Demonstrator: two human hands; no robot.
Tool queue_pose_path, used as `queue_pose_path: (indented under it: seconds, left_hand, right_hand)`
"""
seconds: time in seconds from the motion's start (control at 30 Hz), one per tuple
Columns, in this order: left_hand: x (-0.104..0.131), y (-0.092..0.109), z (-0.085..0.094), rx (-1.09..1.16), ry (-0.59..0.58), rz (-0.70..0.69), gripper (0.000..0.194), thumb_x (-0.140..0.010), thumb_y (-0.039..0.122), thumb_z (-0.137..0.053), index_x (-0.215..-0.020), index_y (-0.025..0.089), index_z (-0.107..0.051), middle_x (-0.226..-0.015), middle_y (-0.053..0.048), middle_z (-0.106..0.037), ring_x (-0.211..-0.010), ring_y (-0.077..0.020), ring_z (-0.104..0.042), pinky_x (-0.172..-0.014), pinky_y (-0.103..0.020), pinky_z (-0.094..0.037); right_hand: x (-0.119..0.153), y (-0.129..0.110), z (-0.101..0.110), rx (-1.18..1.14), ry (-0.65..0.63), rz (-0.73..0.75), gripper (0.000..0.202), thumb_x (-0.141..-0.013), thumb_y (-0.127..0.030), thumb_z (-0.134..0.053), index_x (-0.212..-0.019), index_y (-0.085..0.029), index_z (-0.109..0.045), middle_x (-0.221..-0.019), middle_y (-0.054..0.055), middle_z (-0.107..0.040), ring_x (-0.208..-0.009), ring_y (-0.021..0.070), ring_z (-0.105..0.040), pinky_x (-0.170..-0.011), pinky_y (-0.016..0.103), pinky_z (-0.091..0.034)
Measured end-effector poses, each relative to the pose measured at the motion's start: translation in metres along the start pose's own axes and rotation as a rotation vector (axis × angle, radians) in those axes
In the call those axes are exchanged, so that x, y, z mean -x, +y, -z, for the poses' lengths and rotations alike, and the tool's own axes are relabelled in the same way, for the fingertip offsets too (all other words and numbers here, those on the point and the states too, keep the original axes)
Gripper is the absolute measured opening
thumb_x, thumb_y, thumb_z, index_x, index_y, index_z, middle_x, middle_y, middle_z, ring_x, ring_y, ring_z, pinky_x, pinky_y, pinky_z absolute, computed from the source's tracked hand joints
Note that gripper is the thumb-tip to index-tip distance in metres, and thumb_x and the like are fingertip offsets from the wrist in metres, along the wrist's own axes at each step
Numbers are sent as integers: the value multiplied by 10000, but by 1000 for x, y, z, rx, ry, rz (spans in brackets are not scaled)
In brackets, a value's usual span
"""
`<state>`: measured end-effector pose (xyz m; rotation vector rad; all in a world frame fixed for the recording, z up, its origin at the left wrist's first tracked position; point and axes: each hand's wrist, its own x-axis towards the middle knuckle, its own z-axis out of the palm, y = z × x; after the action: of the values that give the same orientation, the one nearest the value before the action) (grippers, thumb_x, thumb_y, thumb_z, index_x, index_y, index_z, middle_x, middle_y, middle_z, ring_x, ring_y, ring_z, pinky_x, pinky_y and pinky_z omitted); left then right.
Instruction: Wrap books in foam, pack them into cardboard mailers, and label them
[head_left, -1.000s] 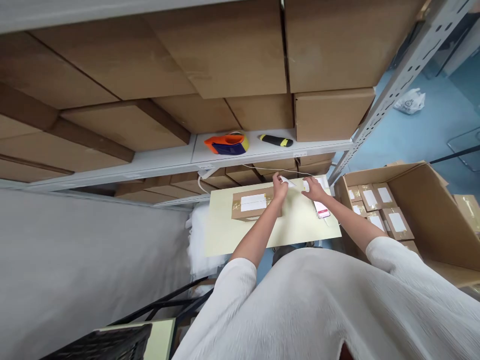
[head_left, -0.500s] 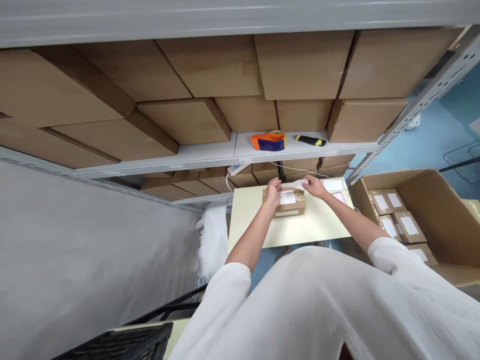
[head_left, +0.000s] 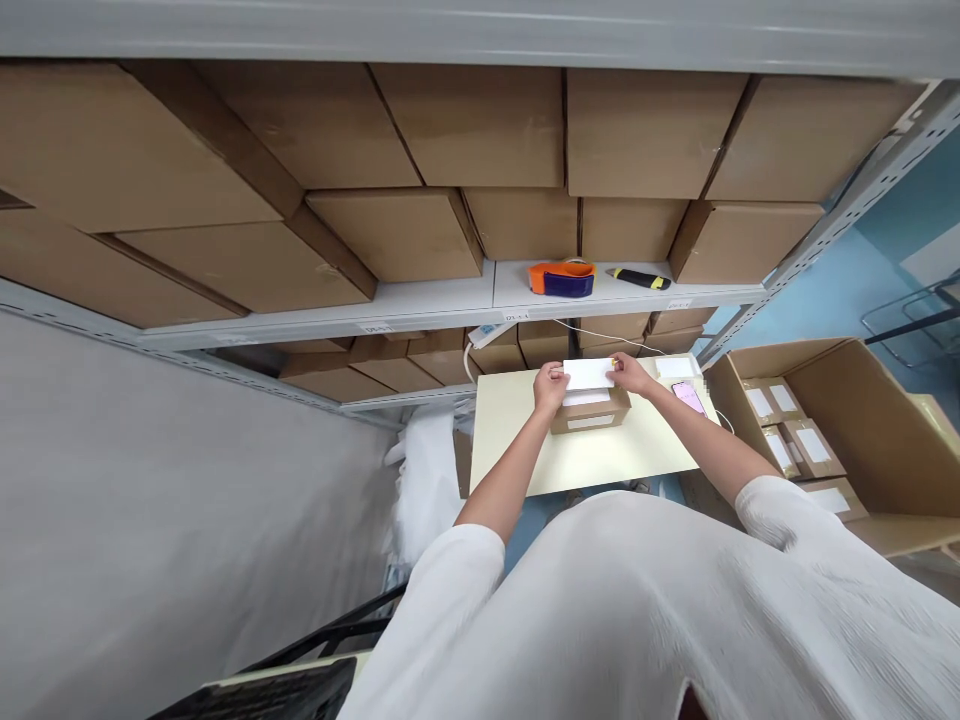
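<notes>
A white paper label (head_left: 589,374) is stretched between my two hands, just above a small cardboard box (head_left: 591,421). My left hand (head_left: 550,386) pinches the label's left end, and my right hand (head_left: 628,373) grips its right end, where a bit of yellow shows at the fingertips. White labels show on the box's top and front side. The box rests on a pale yellow table (head_left: 517,460). Right of my right hand lie a phone (head_left: 688,398) with a pink screen and a white stack of labels (head_left: 675,368).
An orange and blue tape dispenser (head_left: 562,279) and a black and yellow utility knife (head_left: 639,279) lie on the grey shelf (head_left: 442,300), before stacked cardboard boxes (head_left: 480,125). At right stands a large open carton (head_left: 885,430) holding several small labelled boxes. White wrapping (head_left: 429,480) hangs left of the table.
The label, seen curled and edge-on before, now faces up flat between both hands. The camera view has shifted slightly, so the shelf and table appear further right.
</notes>
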<state>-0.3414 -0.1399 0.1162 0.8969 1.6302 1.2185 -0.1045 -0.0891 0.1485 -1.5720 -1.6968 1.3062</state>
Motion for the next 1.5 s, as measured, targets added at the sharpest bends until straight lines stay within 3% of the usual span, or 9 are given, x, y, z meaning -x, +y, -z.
queue_pose_path:
  seconds: [0.17, 0.3, 0.57, 0.73, 1.0, 1.17, 1.23, 1.33, 1.5]
  left_hand:
    - [3, -9, 3, -84, 28, 34, 492, -785, 76, -780, -1245, 243, -726, -799, 31, -699, -865, -180, -708, -1002, -371, -543]
    - [5, -16, 6, -119, 93, 55, 675, -754, 54, -820, -1368, 272, -646, -936, 31, -665, -901, -165, -676, -984, -340, -512]
    - [9, -27, 7, -143, 71, 18, 613, -752, 8, -802, -1261, 301, -626, -1099, -10, -665, -1100, -215, -672, -1046, -357, -474]
    - [14, -27, 4, -152, 31, 14, 618, -785, -5, -807, -1290, 290, -610, -1245, -69, -681, -1220, -264, -683, -1111, -414, -479]
    - [22, -20, 3, -609, -85, -68, 587, -963, 61, -655, -1481, 281, -489, -1426, -119, -650, -1290, -273, -686, -1077, -421, -565]
    - [29, -14, 9, -875, -77, -223, 440, -970, 94, -610, -1389, 228, -618, -1493, -183, -628, -1406, -358, -602, -1155, -523, -508]
    - [32, -15, 14, -931, -153, -357, 460, -971, 60, -535, -1374, 235, -671, -1558, -170, -621, -1481, -348, -557, -1201, -534, -472]
    - [36, -22, 19, -959, -371, -524, 574, -1002, 67, -442, -1496, 255, -664, -1647, -114, -613, -1590, -290, -491, -1300, -517, -389]
    - [37, -36, 26, -1076, -528, -500, 655, -1119, 379, -401, -1756, 227, -413, -1842, -99, -357, -1739, -320, -253, -1423, -578, -145]
  right_hand:
    - [-4, 11, -13, 62, 90, -68, 386, -728, -247, -722, -1101, -254, -622, -831, -53, -643, -824, 198, -673, -835, 346, -564]
    - [-3, 17, -21, 132, 140, -96, 435, -728, -233, -761, -1128, -276, -597, -850, -44, -677, -896, 221, -694, -914, 382, -568]
    - [-1, 24, -34, 242, 138, -76, 444, -758, -219, -737, -1161, -288, -566, -860, -42, -664, -892, 244, -693, -904, 406, -574]
    - [0, 27, -35, 288, 126, -49, 472, -759, -187, -705, -1201, -278, -570, -865, -31, -648, -871, 250, -674, -878, 408, -574]
    - [7, 24, -42, 420, 95, -27, 580, -851, -150, -648, -1416, -216, -532, -1098, 58, -685, -994, 263, -674, -944, 418, -572]
    - [17, 21, -48, 678, 128, 73, 502, -940, -175, -625, -1441, -187, -591, -1404, 209, -637, -1192, 369, -634, -991, 508, -560]
    - [23, 23, -51, 782, 121, 189, 426, -989, -182, -584, -1410, -168, -647, -1446, 243, -629, -1302, 412, -586, -1057, 553, -530]
    - [31, 30, -56, 845, -5, 364, 431, -1097, -268, -474, -1459, -141, -670, -1567, 245, -599, -1444, 411, -531, -1174, 577, -466]
    - [42, 52, -61, 891, -180, 444, 734, -1148, -577, -399, -1751, -159, -406, -1840, 181, -327, -1717, 379, -243, -1372, 600, -224]
